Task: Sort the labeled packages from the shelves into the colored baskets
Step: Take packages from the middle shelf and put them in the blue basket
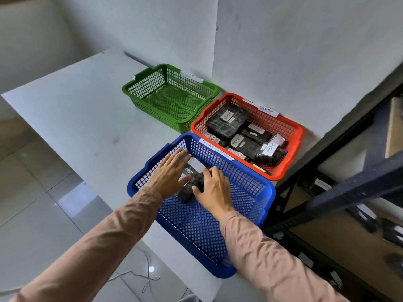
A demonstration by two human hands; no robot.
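Note:
Both my hands reach into the blue basket (239, 216) at the table's near right. A black wrapped package (192, 182) with white labels lies in its far left part. My left hand (170, 175) lies flat on it with straight fingers. My right hand (212, 188) has its fingers curled round the package's right end. The red basket (292, 147) behind holds several black packages (226, 123) with labels reading RETURN. The green basket (133, 88) at the back holds nothing.
The three baskets stand on a white table (76, 118) against a white wall. A dark metal shelf frame (340, 192) stands at the right, with more labeled packages on its boards. Tiled floor and a white cable lie at the lower left.

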